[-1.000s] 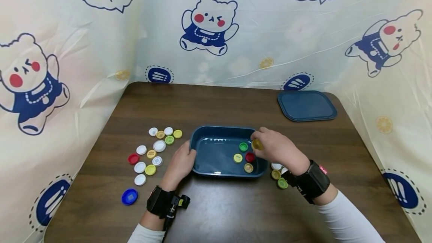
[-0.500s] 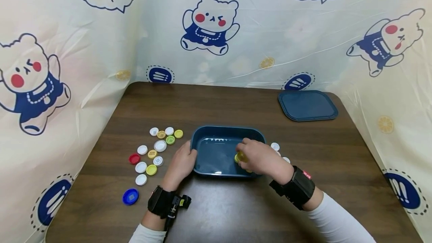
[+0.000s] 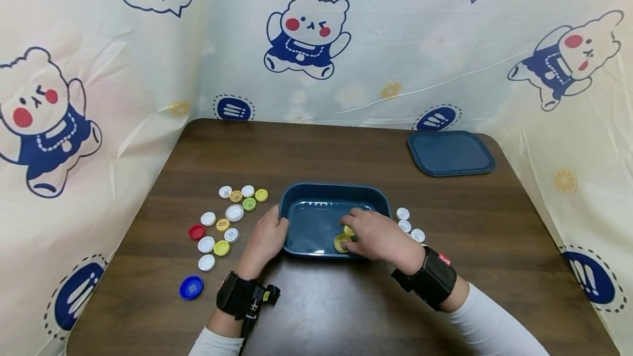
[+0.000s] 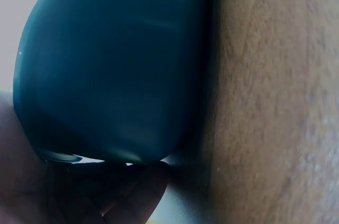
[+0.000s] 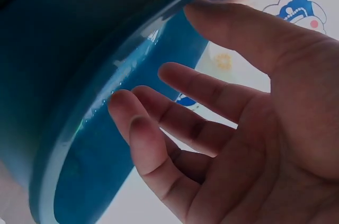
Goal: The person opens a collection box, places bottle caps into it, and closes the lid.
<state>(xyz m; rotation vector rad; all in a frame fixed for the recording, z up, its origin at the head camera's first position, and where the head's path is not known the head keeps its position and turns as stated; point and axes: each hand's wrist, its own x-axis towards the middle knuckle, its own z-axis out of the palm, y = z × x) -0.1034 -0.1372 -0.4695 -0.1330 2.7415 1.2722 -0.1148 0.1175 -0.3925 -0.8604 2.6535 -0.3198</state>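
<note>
I have the tray (image 3: pixel 311 224) on the table (image 3: pixel 316 312), dark blue and glossy with rounded corners. Inside it, right of its middle and toward its near wall, sits a gold cap (image 3: pixel 341 243); a smaller yellow cap (image 3: pixel 349 231) lies just behind, partly covered by fingers. The left hand (image 3: pixel 264 238) grips the tray's left end (my left wrist feed is dim, but shows fingers against the outer wall). The right hand (image 3: pixel 378 232) is over the tray's right half, fingers spread and loosely bent, thumb at the gold cap's edge; whether they touch, I can't tell. White caps (image 3: pixel 404 226) lie just right of the tray, mixed caps (image 3: pixel 222 225) to its left.
</note>
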